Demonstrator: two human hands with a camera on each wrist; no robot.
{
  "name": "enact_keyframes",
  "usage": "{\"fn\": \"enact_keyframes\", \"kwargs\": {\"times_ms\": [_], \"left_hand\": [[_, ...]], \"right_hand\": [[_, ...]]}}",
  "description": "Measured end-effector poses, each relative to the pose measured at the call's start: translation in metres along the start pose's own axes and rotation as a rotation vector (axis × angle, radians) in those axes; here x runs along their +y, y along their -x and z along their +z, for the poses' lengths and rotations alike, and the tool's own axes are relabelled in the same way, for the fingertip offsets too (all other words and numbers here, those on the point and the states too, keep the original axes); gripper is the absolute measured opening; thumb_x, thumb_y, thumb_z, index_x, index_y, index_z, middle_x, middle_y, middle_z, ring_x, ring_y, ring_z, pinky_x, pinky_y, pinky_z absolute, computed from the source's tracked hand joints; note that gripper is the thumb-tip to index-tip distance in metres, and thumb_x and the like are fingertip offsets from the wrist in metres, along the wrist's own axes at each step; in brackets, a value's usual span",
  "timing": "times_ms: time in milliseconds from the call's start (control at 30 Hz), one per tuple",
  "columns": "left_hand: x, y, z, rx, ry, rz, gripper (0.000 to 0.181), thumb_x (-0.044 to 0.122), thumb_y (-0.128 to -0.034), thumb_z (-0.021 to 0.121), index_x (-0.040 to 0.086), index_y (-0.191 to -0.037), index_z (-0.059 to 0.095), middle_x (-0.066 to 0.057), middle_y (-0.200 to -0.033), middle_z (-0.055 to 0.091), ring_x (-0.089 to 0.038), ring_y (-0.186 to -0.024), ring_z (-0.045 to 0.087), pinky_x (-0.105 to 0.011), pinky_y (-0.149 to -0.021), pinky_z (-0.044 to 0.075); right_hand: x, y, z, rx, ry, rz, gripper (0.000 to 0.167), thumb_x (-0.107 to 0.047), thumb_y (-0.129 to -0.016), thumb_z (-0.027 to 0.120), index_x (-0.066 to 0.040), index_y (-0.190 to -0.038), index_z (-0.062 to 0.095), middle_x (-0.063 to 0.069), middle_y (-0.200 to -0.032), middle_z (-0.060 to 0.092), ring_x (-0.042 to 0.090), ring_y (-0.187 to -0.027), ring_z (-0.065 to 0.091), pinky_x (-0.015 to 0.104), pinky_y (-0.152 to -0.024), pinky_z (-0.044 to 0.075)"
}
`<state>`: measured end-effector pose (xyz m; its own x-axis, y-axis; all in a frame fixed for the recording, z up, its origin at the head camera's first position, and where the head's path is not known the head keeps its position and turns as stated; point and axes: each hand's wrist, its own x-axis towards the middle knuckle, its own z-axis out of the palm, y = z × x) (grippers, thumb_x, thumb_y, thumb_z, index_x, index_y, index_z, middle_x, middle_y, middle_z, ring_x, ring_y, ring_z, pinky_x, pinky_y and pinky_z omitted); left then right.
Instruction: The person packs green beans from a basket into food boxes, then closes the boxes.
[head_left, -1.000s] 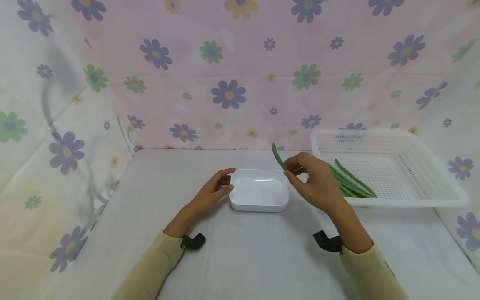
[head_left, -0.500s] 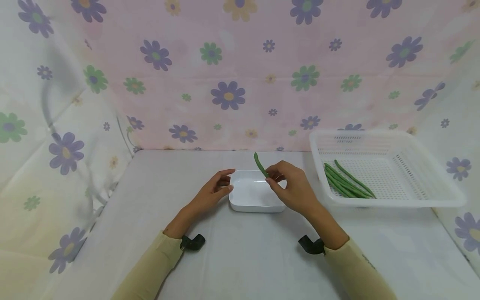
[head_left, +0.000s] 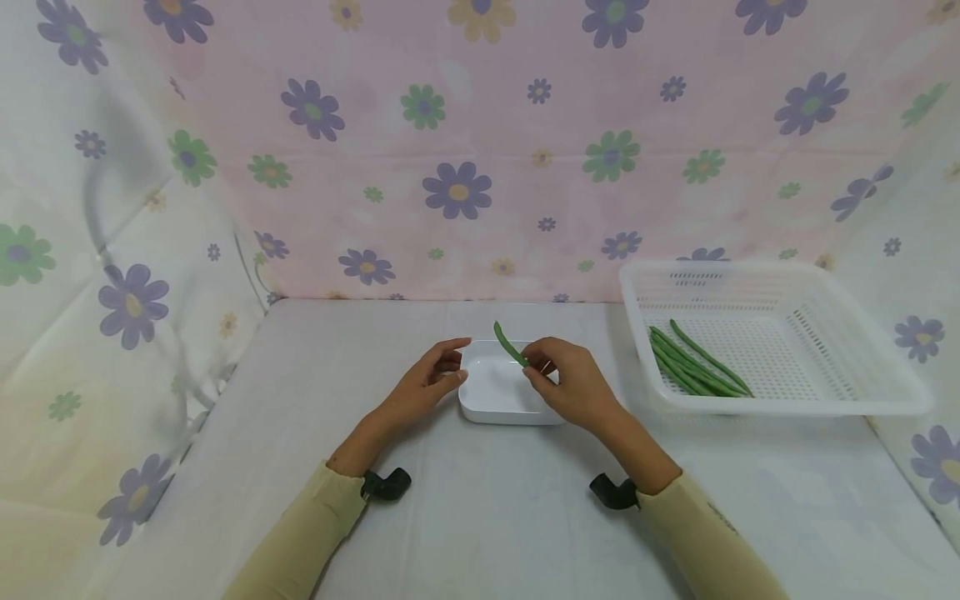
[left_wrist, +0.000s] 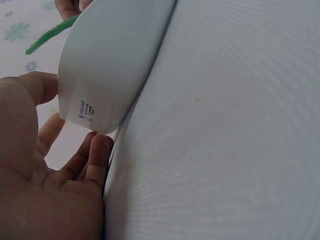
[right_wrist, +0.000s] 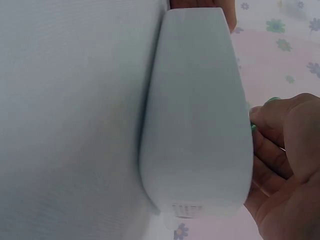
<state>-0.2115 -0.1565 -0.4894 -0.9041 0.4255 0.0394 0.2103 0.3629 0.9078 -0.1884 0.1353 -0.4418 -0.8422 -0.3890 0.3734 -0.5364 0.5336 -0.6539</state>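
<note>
flowered cloth [head_left: 457,250] backs a white table [head_left: 480,517]. one bean [head_left: 507,344] slants above the dish [head_left: 487,402], between the hands; the right hand [head_left: 573,383], thumb and fingertips nearly closed, pinches it, hiding its near end and the dish's right side. left hand [head_left: 422,379], half open, holds the dish's left end. at right, overlapping beans [head_left: 696,367], count unclear, lie in the basket [head_left: 795,406].

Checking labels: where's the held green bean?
In the head view, near centre, the green bean is pinched in the right hand, over the white dish, left of the white basket.
</note>
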Motion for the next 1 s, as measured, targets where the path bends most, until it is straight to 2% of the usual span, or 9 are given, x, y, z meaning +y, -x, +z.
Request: {"fn": "enact_keyframes", "kwargs": {"times_ms": [200,467,767,1000], "left_hand": [[0.001,0.001,0.000,-0.001,0.010,-0.008,0.057,0.031,-0.1084,0.064,0.027,-0.161,0.044,-0.010,-0.143,0.056,-0.025,-0.134,0.056,-0.047,-0.115,0.045],[0.000,0.001,0.000,0.008,0.007,-0.008,0.056,0.031,-0.1080,0.065,0.033,-0.160,0.044,-0.007,-0.142,0.056,-0.023,-0.133,0.056,-0.046,-0.114,0.046],[0.000,0.000,0.001,0.004,0.015,0.001,0.056,0.029,-0.1085,0.064,0.027,-0.161,0.044,-0.010,-0.143,0.056,-0.025,-0.134,0.056,-0.048,-0.115,0.045],[0.000,0.000,0.001,0.009,0.015,0.005,0.056,0.028,-0.1081,0.065,0.029,-0.161,0.045,-0.011,-0.142,0.057,-0.026,-0.133,0.057,-0.049,-0.114,0.046]], "right_hand": [[0.002,0.001,0.006,-0.033,0.011,0.017,0.020,-0.002,-0.096,0.077,-0.005,-0.116,0.072,0.004,-0.099,0.074,0.013,-0.085,0.072,0.033,-0.078,0.062],[0.003,0.001,0.012,-0.061,0.055,0.056,0.024,0.003,-0.092,0.079,-0.005,-0.114,0.073,0.004,-0.103,0.073,0.014,-0.089,0.071,0.032,-0.080,0.061],[0.004,0.000,0.014,-0.080,0.092,0.074,0.020,0.004,-0.089,0.079,-0.006,-0.105,0.076,0.003,-0.098,0.074,0.014,-0.086,0.069,0.032,-0.078,0.060],[0.004,-0.001,0.013,-0.108,0.093,0.093,0.020,0.005,-0.087,0.079,-0.007,-0.103,0.076,0.002,-0.096,0.073,0.013,-0.085,0.068,0.031,-0.077,0.059]]}}
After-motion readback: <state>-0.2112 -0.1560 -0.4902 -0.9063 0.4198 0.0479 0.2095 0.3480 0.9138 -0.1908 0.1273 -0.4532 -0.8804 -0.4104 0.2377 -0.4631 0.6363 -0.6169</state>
